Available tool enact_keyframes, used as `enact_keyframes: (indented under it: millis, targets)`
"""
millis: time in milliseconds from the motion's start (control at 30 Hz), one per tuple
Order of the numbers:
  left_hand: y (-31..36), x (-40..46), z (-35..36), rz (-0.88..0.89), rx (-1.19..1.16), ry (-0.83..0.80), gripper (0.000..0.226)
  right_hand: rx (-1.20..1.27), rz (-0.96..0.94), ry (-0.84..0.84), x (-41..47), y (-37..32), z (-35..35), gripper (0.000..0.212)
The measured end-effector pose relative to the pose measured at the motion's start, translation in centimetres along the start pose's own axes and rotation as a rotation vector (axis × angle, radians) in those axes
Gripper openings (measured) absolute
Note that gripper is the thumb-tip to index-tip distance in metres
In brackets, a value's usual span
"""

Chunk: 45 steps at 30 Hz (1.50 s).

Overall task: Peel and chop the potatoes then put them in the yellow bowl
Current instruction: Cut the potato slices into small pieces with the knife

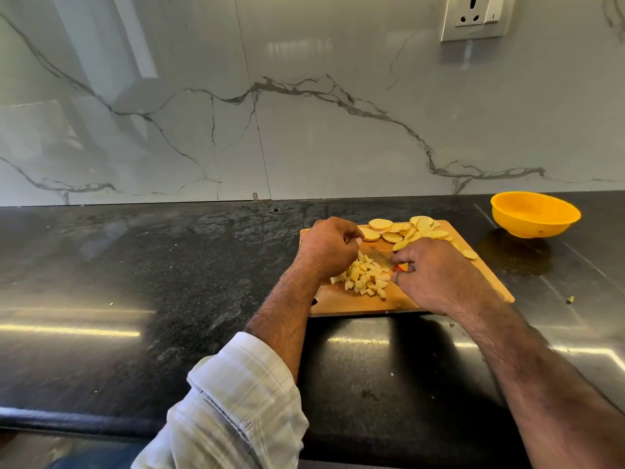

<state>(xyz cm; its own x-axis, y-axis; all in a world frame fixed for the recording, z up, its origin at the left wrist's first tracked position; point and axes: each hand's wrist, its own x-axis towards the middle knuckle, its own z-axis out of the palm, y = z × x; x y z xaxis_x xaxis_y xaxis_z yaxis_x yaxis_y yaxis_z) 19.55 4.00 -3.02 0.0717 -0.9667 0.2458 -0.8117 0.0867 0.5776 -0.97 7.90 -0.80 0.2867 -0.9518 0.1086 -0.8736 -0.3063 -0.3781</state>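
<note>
The board [372,301] lies on the table [135,265]. Potato slices [399,231] sit at its back, potato cubes [365,279] in front. The bowl [534,214] stands to the board's right.

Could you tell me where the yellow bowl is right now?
The yellow bowl sits on the black counter at right, beyond the cutting board's far right corner, near the wall.

Both hands [329,247] [436,272] low, fingers curled, each grip perhaps closed.
</note>
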Motion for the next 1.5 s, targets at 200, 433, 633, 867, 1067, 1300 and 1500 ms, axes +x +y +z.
enact_keyframes:
  millis: [200, 433, 633, 867, 1067, 1300, 1500]
  targets:
    - [-0.2, 0.1, 0.1, -0.079, 0.036, 0.028, 0.019, 0.005, 0.036, 0.038, -0.9, 0.9, 0.7, 0.038]
    - [-0.3, -0.1, -0.2, -0.064, 0.025, 0.048, 0.024, -0.005, -0.054, 0.003, -0.9, 0.8, 1.0, 0.042]
    - [-0.3, -0.4, -0.1, -0.05, -0.002, 0.051, 0.024, -0.048, -0.019, 0.034, -0.4, 1.0, 0.9, 0.042]
    - [-0.2, -0.5, -0.2, -0.054, -0.015, 0.05, 0.024, -0.076, -0.063, 0.144, -0.7, 1.4, 1.1, 0.037]
    - [-0.4, -0.3, 0.0, -0.054, -0.023, 0.052, 0.023, -0.109, -0.094, 0.066, -0.7, 1.2, 1.3, 0.036]
    - [-0.8, 0.0, -0.6, -0.064, -0.029, 0.121, 0.026, 0.016, -0.067, 0.303, -0.6, 4.2, -1.0, 0.02]
    - [-1.4, 0.3, -0.9, -0.056, -0.064, 0.182, 0.031, 0.179, -0.246, 0.079, -0.4, 6.5, -1.6, 0.017]
